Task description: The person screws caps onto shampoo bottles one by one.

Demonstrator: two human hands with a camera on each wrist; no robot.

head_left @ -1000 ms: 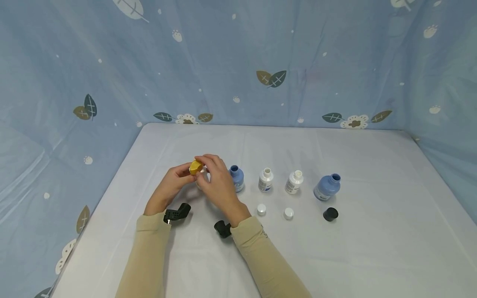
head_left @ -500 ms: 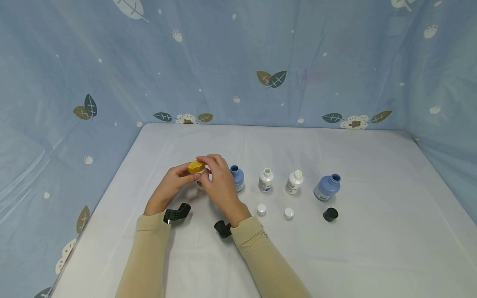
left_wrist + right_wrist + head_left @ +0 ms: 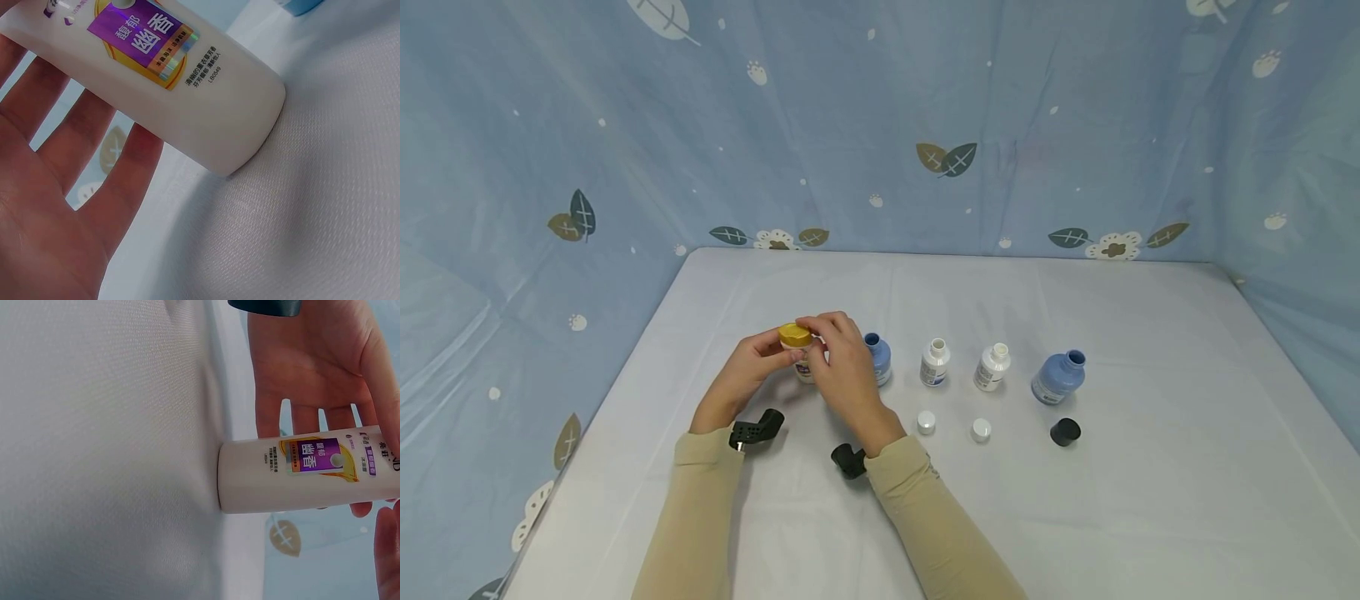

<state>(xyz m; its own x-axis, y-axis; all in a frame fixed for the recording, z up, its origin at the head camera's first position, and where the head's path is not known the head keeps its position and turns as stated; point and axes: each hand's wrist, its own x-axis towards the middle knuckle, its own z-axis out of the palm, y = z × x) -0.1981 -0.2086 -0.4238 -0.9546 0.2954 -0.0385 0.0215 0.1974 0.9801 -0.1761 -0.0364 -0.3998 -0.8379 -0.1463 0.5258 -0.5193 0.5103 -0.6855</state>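
A white bottle [image 3: 219, 119] with a purple label and a gold cap [image 3: 795, 335] stands upright at the left of the table. Its base meets the white cloth in both wrist views. My left hand [image 3: 743, 375] holds the top end from the left, its fingers passing behind the bottle. From the other side my right hand [image 3: 844, 367] grips the upper part, fingertips at the cap's rim, thumb across the front in the right wrist view. The cap lies outside both wrist views.
Just right of my right hand stands an uncapped blue bottle [image 3: 880, 367]. Further right are two uncapped white bottles [image 3: 935, 367] and another blue bottle [image 3: 1054, 382]. In front lie two white caps [image 3: 927, 422] and a black cap [image 3: 1065, 431]. Patterned blue cloth [image 3: 880, 125] hangs behind.
The gold cap was tilted between both hands; it has turned and now sits level on the white bottle, whose front shows more. My forearms and the other bottles stay put.
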